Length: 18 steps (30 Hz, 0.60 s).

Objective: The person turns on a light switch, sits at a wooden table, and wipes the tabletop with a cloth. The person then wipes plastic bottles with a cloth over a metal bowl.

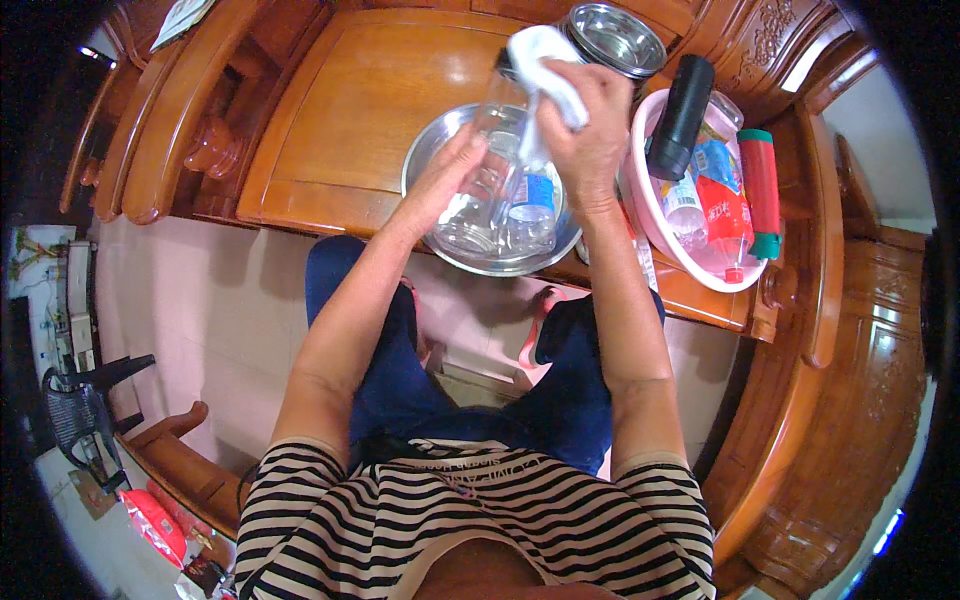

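Note:
My left hand [461,161] is closed around the side of a clear bottle [499,116] with a dark top, tilted over a round metal basin [416,161]. In my right hand [592,124] is a white cloth [544,56], pressed against or just beside the bottle's upper part; motion blur hides the exact contact. Inside the basin, below my hands, lies a clear plastic bottle with a blue label [534,193]. Other clear, shiny surfaces in the basin are hard to tell apart.
Stacked metal bowls [619,37] stand behind my right hand. To the right, a pink plastic tub [643,150] holds several bottles and a black cylindrical flask [681,116]. A red container with green ends [761,195] leans at its right side. All rest on a wooden bench [337,135].

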Available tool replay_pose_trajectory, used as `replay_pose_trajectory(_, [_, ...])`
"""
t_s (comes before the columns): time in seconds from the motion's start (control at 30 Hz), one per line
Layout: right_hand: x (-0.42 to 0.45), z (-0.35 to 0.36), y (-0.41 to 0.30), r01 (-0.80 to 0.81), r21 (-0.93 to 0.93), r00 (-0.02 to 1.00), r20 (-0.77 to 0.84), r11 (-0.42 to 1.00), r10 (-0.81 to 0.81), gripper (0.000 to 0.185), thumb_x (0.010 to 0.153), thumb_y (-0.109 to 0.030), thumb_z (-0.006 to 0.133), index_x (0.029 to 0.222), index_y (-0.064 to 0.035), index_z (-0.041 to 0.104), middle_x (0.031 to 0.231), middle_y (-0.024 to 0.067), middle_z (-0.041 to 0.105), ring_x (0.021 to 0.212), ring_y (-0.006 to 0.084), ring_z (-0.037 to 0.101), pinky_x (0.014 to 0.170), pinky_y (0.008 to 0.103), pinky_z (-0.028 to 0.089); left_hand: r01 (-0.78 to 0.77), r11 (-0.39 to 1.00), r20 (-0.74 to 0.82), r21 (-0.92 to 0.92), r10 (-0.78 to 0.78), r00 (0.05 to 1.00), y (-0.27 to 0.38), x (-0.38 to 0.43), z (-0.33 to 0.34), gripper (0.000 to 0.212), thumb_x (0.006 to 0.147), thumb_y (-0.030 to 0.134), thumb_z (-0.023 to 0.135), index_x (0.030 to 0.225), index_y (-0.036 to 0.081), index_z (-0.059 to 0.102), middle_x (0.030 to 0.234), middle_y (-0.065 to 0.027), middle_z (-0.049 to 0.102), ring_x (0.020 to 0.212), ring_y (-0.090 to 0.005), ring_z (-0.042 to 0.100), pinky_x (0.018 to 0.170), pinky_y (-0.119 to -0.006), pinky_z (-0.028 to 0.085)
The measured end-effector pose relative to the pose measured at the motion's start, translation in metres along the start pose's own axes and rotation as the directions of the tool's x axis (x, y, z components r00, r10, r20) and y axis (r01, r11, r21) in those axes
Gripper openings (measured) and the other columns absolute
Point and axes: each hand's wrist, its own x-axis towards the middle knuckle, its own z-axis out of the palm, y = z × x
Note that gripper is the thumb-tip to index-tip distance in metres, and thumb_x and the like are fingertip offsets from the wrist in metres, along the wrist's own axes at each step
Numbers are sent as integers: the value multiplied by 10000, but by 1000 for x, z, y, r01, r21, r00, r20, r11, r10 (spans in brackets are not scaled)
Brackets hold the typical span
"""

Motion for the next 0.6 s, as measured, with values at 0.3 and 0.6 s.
replay_pose_trajectory(0.3, [-23,13,-41,4,143,961,274,990,-43,387,628,-211,689,1014,-225,650,950,67,519,868,233,563,703,338,502,-155,982,-331,-112,110,937,-30,16,-36,500,938,468,380,1305,130,412,1146,-30,540,1012,-149,543,792,-304,490])
replay_pose_trajectory(0.6, [-30,17,-52,149,223,893,387,963,-228,356,643,-232,686,993,-216,620,950,61,527,886,233,580,683,343,506,-113,910,-269,-400,1,963,7,1,-56,534,897,531,427,1204,97,480,938,-114,641,779,-204,644,653,-324,555])
